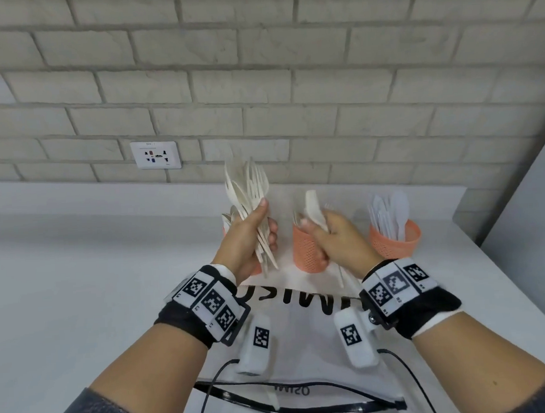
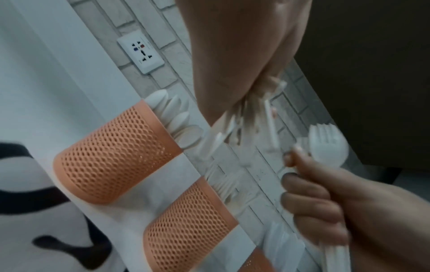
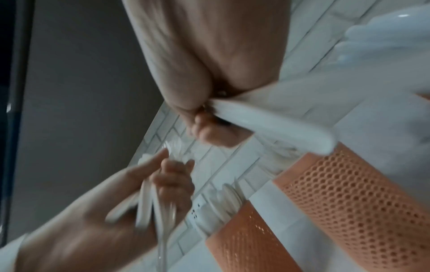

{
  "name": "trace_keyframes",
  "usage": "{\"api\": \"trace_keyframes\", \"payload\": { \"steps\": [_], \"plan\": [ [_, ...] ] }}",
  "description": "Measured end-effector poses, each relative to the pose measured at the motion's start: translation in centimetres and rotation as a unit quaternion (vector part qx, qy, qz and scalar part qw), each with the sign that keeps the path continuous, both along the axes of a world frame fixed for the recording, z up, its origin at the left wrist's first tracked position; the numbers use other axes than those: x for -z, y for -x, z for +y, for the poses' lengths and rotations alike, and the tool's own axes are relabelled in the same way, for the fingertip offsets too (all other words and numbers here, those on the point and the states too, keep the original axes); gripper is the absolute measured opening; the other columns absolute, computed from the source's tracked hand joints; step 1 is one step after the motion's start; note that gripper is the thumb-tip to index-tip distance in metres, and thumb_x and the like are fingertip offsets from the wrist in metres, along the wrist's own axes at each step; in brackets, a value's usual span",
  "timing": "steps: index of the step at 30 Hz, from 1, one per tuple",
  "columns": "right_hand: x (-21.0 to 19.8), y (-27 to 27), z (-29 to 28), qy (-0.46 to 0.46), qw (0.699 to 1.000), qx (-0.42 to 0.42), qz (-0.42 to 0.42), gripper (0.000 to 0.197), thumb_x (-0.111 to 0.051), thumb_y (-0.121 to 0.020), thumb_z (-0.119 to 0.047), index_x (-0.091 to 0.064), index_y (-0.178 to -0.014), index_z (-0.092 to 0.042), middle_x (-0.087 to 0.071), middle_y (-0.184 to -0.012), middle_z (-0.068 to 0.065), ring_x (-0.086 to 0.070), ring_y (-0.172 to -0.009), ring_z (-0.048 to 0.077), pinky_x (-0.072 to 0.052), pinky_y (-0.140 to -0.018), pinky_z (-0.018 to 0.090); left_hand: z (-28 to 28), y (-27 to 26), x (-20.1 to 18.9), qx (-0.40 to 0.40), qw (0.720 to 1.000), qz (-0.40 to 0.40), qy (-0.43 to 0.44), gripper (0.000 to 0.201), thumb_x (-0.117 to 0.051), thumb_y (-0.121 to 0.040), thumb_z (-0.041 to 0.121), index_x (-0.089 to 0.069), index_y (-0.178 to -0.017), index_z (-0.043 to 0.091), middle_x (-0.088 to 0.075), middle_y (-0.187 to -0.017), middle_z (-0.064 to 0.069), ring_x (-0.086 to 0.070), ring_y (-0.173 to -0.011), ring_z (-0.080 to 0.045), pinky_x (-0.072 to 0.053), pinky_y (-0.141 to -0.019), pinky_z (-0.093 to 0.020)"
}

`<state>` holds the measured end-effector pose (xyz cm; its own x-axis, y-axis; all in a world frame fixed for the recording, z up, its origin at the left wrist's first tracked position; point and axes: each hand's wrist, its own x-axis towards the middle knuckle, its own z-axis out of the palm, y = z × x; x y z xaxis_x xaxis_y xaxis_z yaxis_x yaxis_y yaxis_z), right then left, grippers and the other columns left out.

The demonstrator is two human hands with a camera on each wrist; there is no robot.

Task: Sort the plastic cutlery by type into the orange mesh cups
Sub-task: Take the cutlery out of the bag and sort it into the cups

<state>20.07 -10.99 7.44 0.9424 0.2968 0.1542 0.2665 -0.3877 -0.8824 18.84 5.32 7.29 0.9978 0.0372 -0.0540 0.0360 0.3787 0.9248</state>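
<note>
My left hand (image 1: 267, 221) grips an upright bundle of white plastic cutlery (image 1: 248, 192), forks among it, above the left orange mesh cup (image 2: 116, 156), which holds rounded spoon heads. My right hand (image 1: 317, 222) pinches a single white fork (image 2: 325, 145) by its handle (image 3: 267, 127), just over the middle cup (image 1: 306, 252), where fork tines stick up. The right cup (image 1: 394, 240) stands apart with more white cutlery. In the head view the left cup is mostly hidden behind my left hand.
The cups stand on a white bag with black lettering (image 1: 304, 332) spread over a white counter (image 1: 78, 282). A brick wall with a socket (image 1: 155, 155) runs close behind. A grey panel (image 1: 536, 206) borders the counter's right edge.
</note>
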Motion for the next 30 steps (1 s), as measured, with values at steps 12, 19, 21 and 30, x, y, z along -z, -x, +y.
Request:
{"api": "trace_keyframes", "payload": {
  "steps": [12,19,21,30],
  "plan": [
    [-2.4,0.9,2.1,-0.219,0.974,-0.036,0.045,0.012,-0.059,-0.087,-0.008,-0.055,-0.092,0.003,-0.052,-0.056,0.013,-0.049,-0.041,0.028,-0.047,-0.04,0.033,-1.9,1.9,-0.1,0.125,0.985,-0.077,-0.086,0.026,-0.04,-0.098,0.015,-0.055,-0.08,0.004,-0.051,-0.064,-0.008,-0.05,-0.052,-0.014,-0.046,-0.058,-0.027],
    [-2.5,1.3,1.6,-0.29,0.946,-0.068,0.127,0.022,-0.063,-0.087,-0.015,-0.058,-0.085,0.006,-0.044,-0.043,0.01,-0.04,-0.032,0.019,-0.042,-0.037,0.025,-1.6,2.3,0.0,0.147,0.987,-0.05,-0.032,0.031,-0.049,-0.09,0.026,-0.065,-0.092,0.0,-0.068,-0.069,-0.01,-0.065,-0.061,-0.018,-0.058,-0.065,-0.029],
    [-2.4,1.3,1.5,-0.308,0.938,-0.068,0.143,0.026,-0.059,-0.09,-0.021,-0.057,-0.077,0.001,-0.043,-0.04,0.006,-0.04,-0.032,0.017,-0.04,-0.037,0.024,-1.5,2.2,-0.2,0.141,0.989,-0.039,-0.002,0.03,-0.052,-0.089,0.024,-0.065,-0.097,-0.002,-0.07,-0.075,-0.014,-0.068,-0.066,-0.021,-0.059,-0.067,-0.032],
    [-2.9,0.7,1.2,-0.269,0.96,-0.019,0.071,0.016,-0.056,-0.092,-0.025,-0.065,-0.09,-0.012,-0.069,-0.081,0.01,-0.069,-0.081,0.026,-0.058,-0.079,0.039,-1.2,2.2,-0.1,0.094,0.995,-0.03,0.0,0.033,-0.051,-0.093,0.014,-0.057,-0.12,-0.004,-0.064,-0.115,-0.025,-0.067,-0.1,-0.031,-0.057,-0.083,-0.038]
  ]
}}
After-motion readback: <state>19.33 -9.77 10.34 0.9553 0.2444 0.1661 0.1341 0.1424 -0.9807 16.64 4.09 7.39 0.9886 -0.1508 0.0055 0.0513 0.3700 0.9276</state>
